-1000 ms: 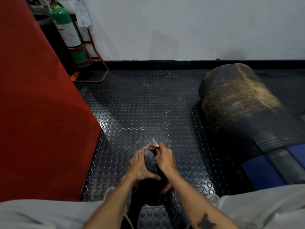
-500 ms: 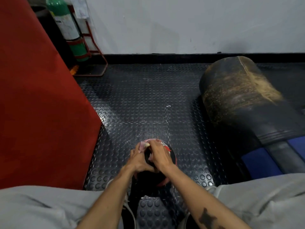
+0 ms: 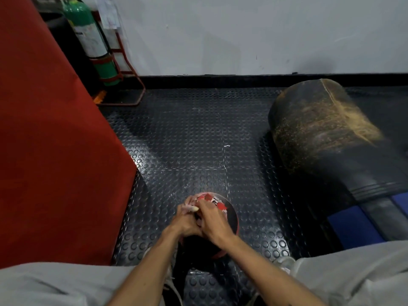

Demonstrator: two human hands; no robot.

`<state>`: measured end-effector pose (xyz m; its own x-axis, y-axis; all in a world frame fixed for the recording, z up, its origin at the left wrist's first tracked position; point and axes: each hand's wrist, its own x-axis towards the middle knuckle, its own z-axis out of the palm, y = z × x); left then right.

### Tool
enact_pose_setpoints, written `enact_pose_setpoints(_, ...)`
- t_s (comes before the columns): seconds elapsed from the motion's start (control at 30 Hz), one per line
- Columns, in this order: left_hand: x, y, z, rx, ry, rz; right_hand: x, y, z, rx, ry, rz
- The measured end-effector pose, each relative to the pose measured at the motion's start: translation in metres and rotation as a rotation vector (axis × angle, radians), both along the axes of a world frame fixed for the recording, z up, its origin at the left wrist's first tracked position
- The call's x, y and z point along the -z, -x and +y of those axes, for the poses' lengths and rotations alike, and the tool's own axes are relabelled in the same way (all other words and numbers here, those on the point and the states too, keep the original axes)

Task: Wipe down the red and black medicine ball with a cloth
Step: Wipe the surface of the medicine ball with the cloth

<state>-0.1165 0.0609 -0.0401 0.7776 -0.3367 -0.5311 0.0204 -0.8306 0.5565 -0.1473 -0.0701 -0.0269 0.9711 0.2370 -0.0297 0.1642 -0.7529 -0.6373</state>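
Note:
The red and black medicine ball (image 3: 230,218) sits on the studded rubber floor between my feet. A red and white pattern shows on its top. Both hands lie over the ball's near-left side and cover much of it. My right hand (image 3: 213,221) presses a small pinkish cloth (image 3: 189,208) onto the ball; the cloth's end pokes out to the left of its fingers. My left hand (image 3: 184,224) cups the ball's left side, touching the right hand.
A tall red padded block (image 3: 55,151) stands close on the left. A worn black punching bag (image 3: 326,140) lies on the floor (image 3: 187,140) at the right. A green cylinder (image 3: 92,40) in a red stand is in the far-left corner by the white wall.
My right hand and the cloth have slid leftwards over the top of the ball, uncovering the red and white pattern. My left hand has stayed on the ball's left side.

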Motion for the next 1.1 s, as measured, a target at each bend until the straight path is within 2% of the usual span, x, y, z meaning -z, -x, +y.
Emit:
enact_pose_setpoints(0.07, -0.005, 0.003, 0.000, -0.002, 0.021, -0.067, -0.003, -0.020, -0.018, -0.006, 0.066, 0.028)
enact_pose_setpoints(0.17, -0.003, 0.003, -0.005, -0.016, 0.039, -0.096, -0.006, -0.030, -0.016, 0.248, 0.049, 0.031)
enact_pose_setpoints(0.3, 0.005, 0.001, -0.001, 0.055, 0.022, -0.100, 0.000, -0.003, -0.025, -0.037, -0.027, -0.018)
enact_pose_setpoints(0.43, -0.001, -0.001, -0.003, 0.151, 0.052, -0.174, 0.003, -0.041, -0.062, 0.358, -0.039, 0.180)
enact_pose_setpoints(0.53, -0.002, -0.012, 0.007, 0.215, -0.001, -0.130, 0.005, -0.009, -0.058, 0.302, -0.158, 0.103)
enact_pose_setpoints(0.6, 0.004, -0.017, 0.022, 0.136, -0.032, -0.059, 0.011, 0.000, -0.057, 0.312, -0.162, 0.062)
enact_pose_setpoints(0.7, 0.009, -0.016, 0.030, -0.055, 0.118, 0.037, 0.020, -0.014, -0.038, 0.476, -0.136, 0.082)
enact_pose_setpoints(0.77, 0.006, -0.012, 0.020, -0.087, 0.121, 0.078, 0.021, -0.017, -0.019, 0.587, -0.083, 0.103)
enact_pose_setpoints(0.83, 0.008, -0.009, 0.012, -0.048, 0.078, 0.013, 0.021, -0.012, -0.010, 0.556, -0.053, 0.022)
enact_pose_setpoints(0.9, 0.011, -0.011, 0.014, -0.006, 0.075, -0.029, 0.021, -0.002, -0.012, 0.401, -0.049, -0.091)
enact_pose_setpoints(0.97, 0.011, -0.018, 0.023, 0.061, 0.089, 0.007, 0.026, 0.005, -0.020, 0.265, -0.059, -0.161)
enact_pose_setpoints(1.03, 0.010, -0.024, 0.028, 0.123, 0.080, 0.023, 0.029, 0.016, -0.025, 0.256, -0.084, -0.179)
enact_pose_setpoints(1.1, 0.008, -0.031, 0.028, 0.097, 0.067, 0.030, 0.031, 0.019, -0.032, 0.278, -0.098, -0.181)
